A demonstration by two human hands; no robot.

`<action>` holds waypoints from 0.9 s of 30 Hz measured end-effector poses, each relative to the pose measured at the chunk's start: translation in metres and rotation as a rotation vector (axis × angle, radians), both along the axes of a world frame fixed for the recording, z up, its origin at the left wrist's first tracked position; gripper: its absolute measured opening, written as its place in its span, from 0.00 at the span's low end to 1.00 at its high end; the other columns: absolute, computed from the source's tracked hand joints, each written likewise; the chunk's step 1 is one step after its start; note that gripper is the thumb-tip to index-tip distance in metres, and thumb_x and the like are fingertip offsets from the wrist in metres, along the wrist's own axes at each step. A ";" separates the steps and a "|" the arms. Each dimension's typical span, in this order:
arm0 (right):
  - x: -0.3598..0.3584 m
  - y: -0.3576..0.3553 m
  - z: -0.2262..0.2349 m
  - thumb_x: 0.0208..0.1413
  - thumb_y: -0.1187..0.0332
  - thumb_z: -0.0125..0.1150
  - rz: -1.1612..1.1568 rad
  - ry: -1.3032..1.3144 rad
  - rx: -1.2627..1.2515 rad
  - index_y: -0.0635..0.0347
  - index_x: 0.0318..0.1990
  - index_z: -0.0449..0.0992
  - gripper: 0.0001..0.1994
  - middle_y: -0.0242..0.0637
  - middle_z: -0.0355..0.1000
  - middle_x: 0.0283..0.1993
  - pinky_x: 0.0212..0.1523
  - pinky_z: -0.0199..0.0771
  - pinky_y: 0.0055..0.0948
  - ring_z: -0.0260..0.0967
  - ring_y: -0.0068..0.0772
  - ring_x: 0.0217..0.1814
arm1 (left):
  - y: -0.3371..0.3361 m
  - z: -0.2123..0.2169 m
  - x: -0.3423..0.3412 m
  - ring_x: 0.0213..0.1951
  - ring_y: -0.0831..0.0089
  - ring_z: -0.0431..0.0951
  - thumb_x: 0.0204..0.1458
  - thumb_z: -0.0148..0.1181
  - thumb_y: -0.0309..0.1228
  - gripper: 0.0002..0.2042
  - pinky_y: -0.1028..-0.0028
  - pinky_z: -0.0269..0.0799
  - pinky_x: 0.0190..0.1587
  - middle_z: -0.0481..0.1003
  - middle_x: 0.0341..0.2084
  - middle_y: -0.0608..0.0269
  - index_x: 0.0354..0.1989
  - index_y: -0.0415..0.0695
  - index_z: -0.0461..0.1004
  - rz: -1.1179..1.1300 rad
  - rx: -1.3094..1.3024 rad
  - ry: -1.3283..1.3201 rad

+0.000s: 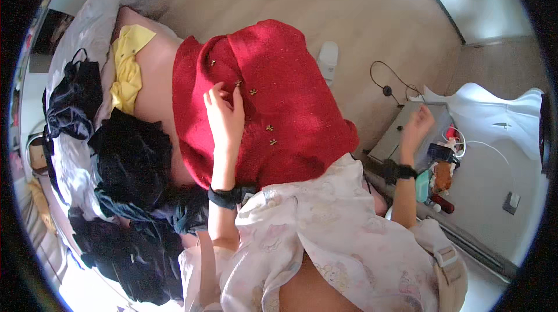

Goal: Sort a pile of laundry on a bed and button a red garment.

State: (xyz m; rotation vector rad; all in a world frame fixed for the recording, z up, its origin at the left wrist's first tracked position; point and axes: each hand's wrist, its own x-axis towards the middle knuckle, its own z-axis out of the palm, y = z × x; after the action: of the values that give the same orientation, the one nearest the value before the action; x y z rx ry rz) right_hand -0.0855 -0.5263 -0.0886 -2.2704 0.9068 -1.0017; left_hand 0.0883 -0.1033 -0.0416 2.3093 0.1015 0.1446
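Observation:
A red knitted garment (279, 56), with several small flower-like metal buttons (269, 128) down its front, is spread over my lap and the edge of the pink bed. My left hand (225, 115) rests on it, fingers slightly bent and apart, the tips close to one of the buttons. Nothing shows in that hand. Off to the right, my right hand (417, 128) is raised away from the garment, its fingers curled in with nothing visible between them. Dark bands circle both wrists.
Black clothes (131, 161) lie heaped on the bed at left, with a yellow garment (129, 68) beyond them. To the right, a white surface (476, 196) carries cables, a teal container (422, 185) and small items. A white slipper (328, 59) lies on the wooden floor.

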 end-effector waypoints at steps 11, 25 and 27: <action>0.213 0.284 0.061 0.52 0.51 0.59 1.038 0.637 -0.263 0.67 0.35 0.69 0.23 0.49 0.73 0.27 0.27 0.77 0.43 0.76 0.49 0.29 | 0.000 0.000 0.025 0.37 0.57 0.78 0.48 0.62 0.42 0.15 0.62 0.75 0.38 0.75 0.38 0.59 0.38 0.48 0.73 -0.040 0.416 0.193; 0.232 0.281 0.032 0.48 0.63 0.63 0.995 0.808 -0.060 0.70 0.37 0.73 0.17 0.52 0.76 0.30 0.32 0.79 0.41 0.77 0.51 0.34 | 0.008 -0.017 0.016 0.23 0.69 0.72 0.50 0.62 0.41 0.11 0.69 0.70 0.26 0.68 0.25 0.66 0.36 0.50 0.72 -0.002 0.276 -0.013; 0.235 0.267 0.027 0.51 0.64 0.63 1.077 0.722 0.321 0.68 0.38 0.76 0.14 0.49 0.77 0.34 0.32 0.79 0.37 0.78 0.42 0.33 | 0.013 -0.018 0.015 0.23 0.70 0.72 0.50 0.63 0.41 0.11 0.70 0.70 0.26 0.68 0.25 0.66 0.35 0.49 0.72 0.000 0.240 -0.006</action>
State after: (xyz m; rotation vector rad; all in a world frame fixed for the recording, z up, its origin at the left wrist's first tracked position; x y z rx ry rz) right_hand 0.1493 -0.2589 -0.0614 -2.3027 -0.0434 0.4145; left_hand 0.1030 -0.0900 -0.0593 2.5480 0.0844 0.1718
